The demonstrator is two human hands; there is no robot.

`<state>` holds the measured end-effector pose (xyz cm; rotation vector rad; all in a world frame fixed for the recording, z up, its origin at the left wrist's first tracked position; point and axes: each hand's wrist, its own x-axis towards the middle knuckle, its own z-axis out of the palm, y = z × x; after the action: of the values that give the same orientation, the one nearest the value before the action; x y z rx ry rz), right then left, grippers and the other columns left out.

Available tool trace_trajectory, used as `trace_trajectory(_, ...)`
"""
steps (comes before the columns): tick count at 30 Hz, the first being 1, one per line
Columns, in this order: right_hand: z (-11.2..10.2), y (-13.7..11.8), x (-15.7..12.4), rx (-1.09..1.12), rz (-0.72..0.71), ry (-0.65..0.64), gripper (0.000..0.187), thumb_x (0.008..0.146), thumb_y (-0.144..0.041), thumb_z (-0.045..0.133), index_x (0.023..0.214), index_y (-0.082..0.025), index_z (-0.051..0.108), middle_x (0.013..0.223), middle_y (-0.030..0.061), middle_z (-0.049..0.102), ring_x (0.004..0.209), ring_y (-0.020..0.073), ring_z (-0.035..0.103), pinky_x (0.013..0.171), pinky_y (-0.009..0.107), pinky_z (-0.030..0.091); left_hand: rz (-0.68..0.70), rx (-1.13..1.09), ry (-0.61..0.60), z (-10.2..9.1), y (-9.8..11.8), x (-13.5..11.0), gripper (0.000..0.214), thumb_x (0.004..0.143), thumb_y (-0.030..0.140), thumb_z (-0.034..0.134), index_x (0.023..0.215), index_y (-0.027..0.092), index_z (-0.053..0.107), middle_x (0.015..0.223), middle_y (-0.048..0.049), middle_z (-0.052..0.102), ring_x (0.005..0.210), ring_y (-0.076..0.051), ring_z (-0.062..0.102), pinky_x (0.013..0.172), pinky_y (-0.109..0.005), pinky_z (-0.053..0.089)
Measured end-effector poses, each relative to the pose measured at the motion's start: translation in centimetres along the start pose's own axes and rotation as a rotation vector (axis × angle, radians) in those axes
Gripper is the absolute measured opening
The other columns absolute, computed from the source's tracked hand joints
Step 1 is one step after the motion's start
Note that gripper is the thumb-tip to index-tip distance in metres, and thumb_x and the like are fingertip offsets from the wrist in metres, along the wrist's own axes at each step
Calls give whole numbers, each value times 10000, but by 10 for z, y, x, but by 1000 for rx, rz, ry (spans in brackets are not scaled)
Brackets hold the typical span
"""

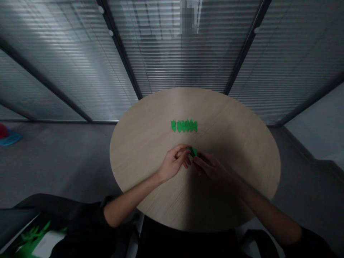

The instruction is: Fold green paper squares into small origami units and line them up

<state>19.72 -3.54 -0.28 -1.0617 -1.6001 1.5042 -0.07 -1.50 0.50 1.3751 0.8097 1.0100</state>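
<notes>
Both my left hand and my right hand meet above the middle of a round light-wood table. Between their fingertips they pinch a small folded green piece, probably paper, partly hidden by my fingers. Farther across the table, beyond my hands, a tight row of several green folded pieces lies side by side. Their pointed ends make a zigzag outline. My hands do not touch that row.
Behind the table stands a glazed wall with slatted blinds and dark frames. A grey floor surrounds the table. A red and blue object lies on the floor at far left, and a green-printed sheet sits at lower left.
</notes>
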Motion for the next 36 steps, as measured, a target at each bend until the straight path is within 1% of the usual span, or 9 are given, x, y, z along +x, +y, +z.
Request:
trace_trajectory(11,0,7,2,137,6,15,579,974,-747,518,844,-191,614,684,4,571,556,135,530,529,275,446,-3,-25,-15,0,-6,1,317,1005,424,640,1134,137,606,688,9,668,562,-121,681,512,-210,565)
trace_trajectory(15,-1,3,2,125,10,7,630,971,-782,459,814,-193,620,678,16,581,555,142,518,534,284,439,-34,6,-37,0,-10,-1,292,986,385,667,1134,155,562,703,11,664,604,-129,687,537,-214,567)
trace_trajectory(18,-1,2,1,79,-5,-8,656,991,-772,410,768,-192,621,657,16,567,562,140,500,542,281,412,-44,51,-75,0,-12,-3,262,962,357,694,1072,161,560,714,9,657,595,-117,655,531,-209,545)
trace_trajectory(21,-1,4,1,19,11,16,668,1002,-756,397,764,-182,641,655,22,576,569,138,494,549,280,387,-42,116,-82,0,-12,-2,238,960,368,692,972,165,567,698,8,648,570,-105,619,522,-207,514)
trace_trajectory(25,-1,8,1,-74,2,63,636,1012,-722,415,756,-184,636,642,19,579,565,138,500,550,279,377,-26,113,-38,-1,-12,-1,285,941,404,710,862,172,563,653,22,616,552,-93,578,526,-205,481)
trace_trajectory(28,-1,5,1,-128,-13,92,612,1010,-704,440,721,-192,606,605,9,560,547,135,501,544,279,375,-20,95,5,-2,-11,-1,309,907,401,747,828,174,554,591,54,549,516,-75,517,495,-189,402)
trace_trajectory(30,-2,1,1,-148,-23,119,604,1007,-698,452,702,-196,591,594,9,559,544,136,509,544,279,383,-28,70,25,-2,-10,-1,313,892,392,765,850,178,541,584,66,530,505,-72,502,488,-190,377)
trace_trajectory(33,-3,-3,1,-150,-34,143,588,1007,-684,466,698,-199,590,596,11,571,548,137,529,539,275,400,-36,20,36,-1,-9,0,327,883,375,781,901,189,514,599,70,548,509,-78,528,498,-199,403)
trace_trajectory(36,-3,-1,0,-107,-23,131,510,968,-661,563,775,-195,636,626,4,596,547,134,549,526,261,420,-20,-29,54,0,-9,0,347,881,365,794,938,197,495,602,81,543,504,-76,535,505,-201,432)
